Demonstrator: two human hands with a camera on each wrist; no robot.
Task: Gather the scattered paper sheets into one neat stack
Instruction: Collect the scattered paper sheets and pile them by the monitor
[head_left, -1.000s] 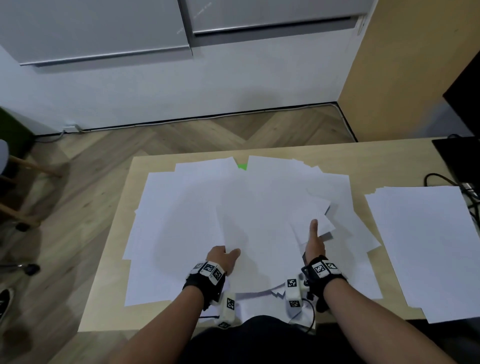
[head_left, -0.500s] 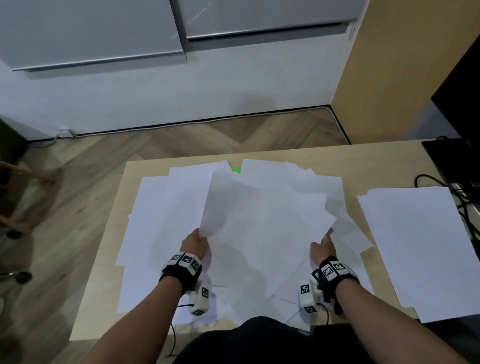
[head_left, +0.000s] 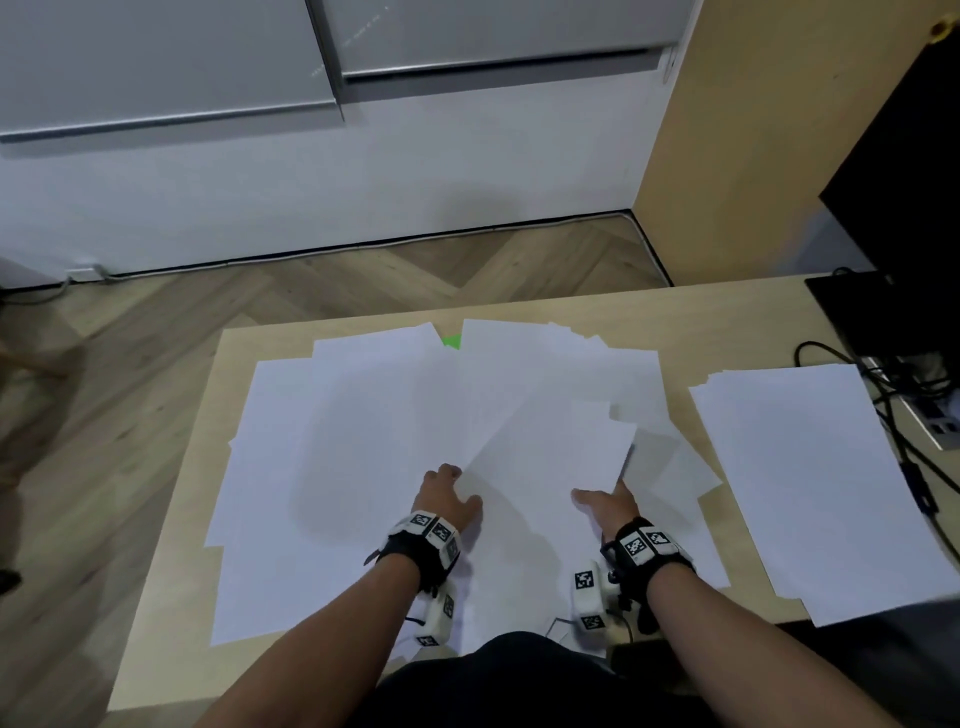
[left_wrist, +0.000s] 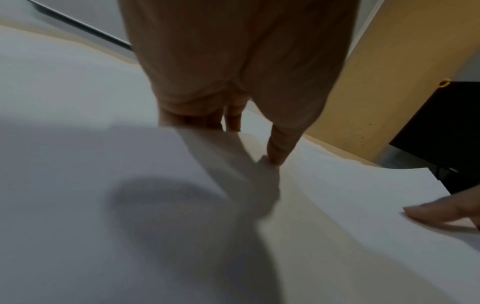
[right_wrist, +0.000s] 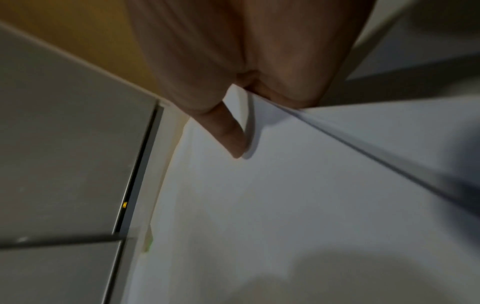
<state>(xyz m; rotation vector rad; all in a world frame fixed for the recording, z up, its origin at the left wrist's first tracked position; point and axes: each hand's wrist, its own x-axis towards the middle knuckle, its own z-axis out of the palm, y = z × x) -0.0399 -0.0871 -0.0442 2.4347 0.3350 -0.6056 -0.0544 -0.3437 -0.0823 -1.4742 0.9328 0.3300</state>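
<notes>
Many white paper sheets (head_left: 322, 467) lie spread and overlapping across the middle and left of the wooden table (head_left: 727, 317). My left hand (head_left: 460, 486) and right hand (head_left: 600, 491) hold a bundle of sheets (head_left: 550, 447) by its near corners, low over the pile. In the left wrist view the left thumb (left_wrist: 276, 148) presses on top of the paper (left_wrist: 350, 185) while the fingers curl beneath its edge. The right wrist view shows the right thumb (right_wrist: 231, 135) on a sheet (right_wrist: 285, 185), with the other fingers hidden under it.
A separate stack of white sheets (head_left: 810, 478) lies on the table's right side. Black cables (head_left: 904, 447) and a dark monitor (head_left: 909, 208) sit at the far right. A bit of green tape (head_left: 451, 341) shows at the pile's far edge. Floor lies beyond the table.
Both hands took hold of a bundle of sheets and lifted it from the pile. It has since come down lower and flatter, and the hands have moved closer together.
</notes>
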